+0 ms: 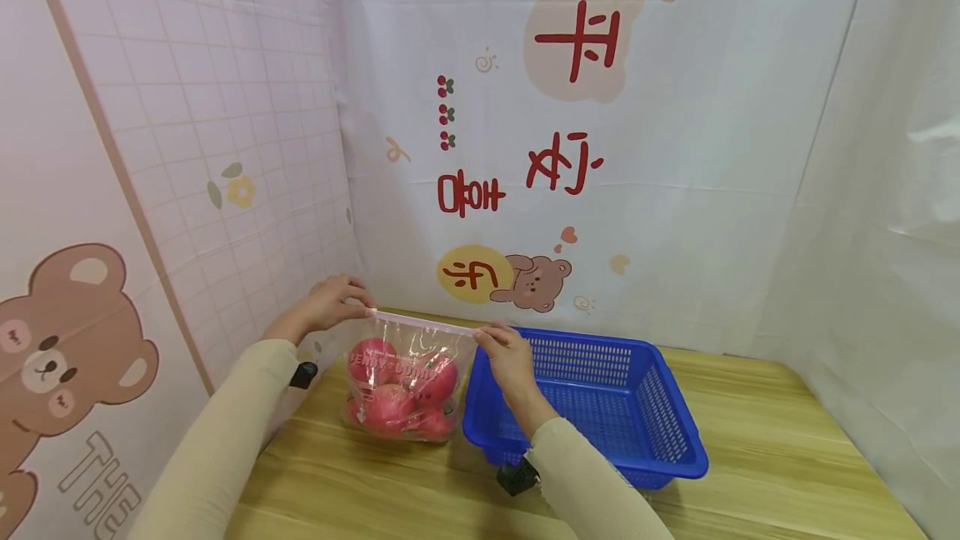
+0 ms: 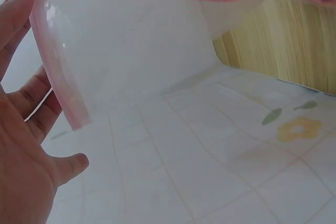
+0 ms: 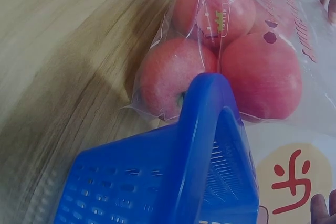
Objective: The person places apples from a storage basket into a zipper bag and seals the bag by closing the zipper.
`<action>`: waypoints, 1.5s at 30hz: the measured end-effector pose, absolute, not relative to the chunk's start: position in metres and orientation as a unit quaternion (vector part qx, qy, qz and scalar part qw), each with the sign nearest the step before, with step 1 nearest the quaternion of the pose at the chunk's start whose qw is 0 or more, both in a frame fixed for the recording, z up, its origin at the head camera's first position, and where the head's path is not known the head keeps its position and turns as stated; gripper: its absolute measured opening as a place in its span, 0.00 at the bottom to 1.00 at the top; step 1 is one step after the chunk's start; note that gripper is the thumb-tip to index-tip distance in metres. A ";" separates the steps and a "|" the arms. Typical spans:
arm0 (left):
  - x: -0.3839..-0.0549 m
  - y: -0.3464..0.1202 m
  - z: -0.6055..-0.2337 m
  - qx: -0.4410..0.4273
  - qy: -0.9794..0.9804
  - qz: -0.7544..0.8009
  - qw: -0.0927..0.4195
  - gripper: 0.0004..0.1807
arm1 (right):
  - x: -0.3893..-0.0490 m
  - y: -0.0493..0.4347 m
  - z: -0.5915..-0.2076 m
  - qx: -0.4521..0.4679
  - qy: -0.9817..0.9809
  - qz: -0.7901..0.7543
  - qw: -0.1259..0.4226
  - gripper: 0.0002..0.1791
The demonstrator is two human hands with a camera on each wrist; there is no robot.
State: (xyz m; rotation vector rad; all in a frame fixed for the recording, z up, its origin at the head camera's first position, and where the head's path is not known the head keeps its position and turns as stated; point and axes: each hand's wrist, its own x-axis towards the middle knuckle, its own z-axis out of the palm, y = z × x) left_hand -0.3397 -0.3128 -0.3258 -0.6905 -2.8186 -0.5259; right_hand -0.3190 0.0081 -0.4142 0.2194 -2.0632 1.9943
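Observation:
A clear zip bag [image 1: 358, 394] with a pink strip along its top stands upright on the table. Several red apples [image 1: 390, 409] fill its lower part, seen close up as large red apples [image 3: 262, 77] in the right wrist view. My left hand [image 1: 330, 304] pinches the left end of the pink strip; in the left wrist view some fingers [image 2: 34, 95] lie behind that strip [image 2: 63, 87]. At the strip's other end, my right hand [image 1: 512, 361] pinches the right corner, its forearm reaching over the blue basket. Only fingertips [image 3: 319, 211] show at the right wrist view's edge.
A blue plastic basket [image 1: 663, 394] with slotted walls sits just right of the bag, on the wood-grain table [image 1: 780, 448]. Printed cloth walls [image 1: 675, 257] enclose the table at the back and sides.

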 end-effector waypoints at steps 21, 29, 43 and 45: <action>-0.338 -0.352 -0.324 -0.176 -0.951 -0.245 0.063 0.13 | -0.318 0.011 -0.414 0.067 -0.710 0.690 0.123 0.12; -0.333 -0.362 -0.324 -0.155 -0.951 -0.259 0.058 0.15 | -0.317 0.011 -0.414 0.065 -0.711 0.690 0.120 0.13; -0.335 -0.353 -0.335 -0.151 -0.949 -0.256 0.106 0.14 | -0.317 0.011 -0.412 0.052 -0.708 0.694 0.119 0.13; -0.335 -0.353 -0.339 -0.142 -0.948 -0.263 0.106 0.16 | -0.318 0.011 -0.412 0.049 -0.705 0.698 0.117 0.13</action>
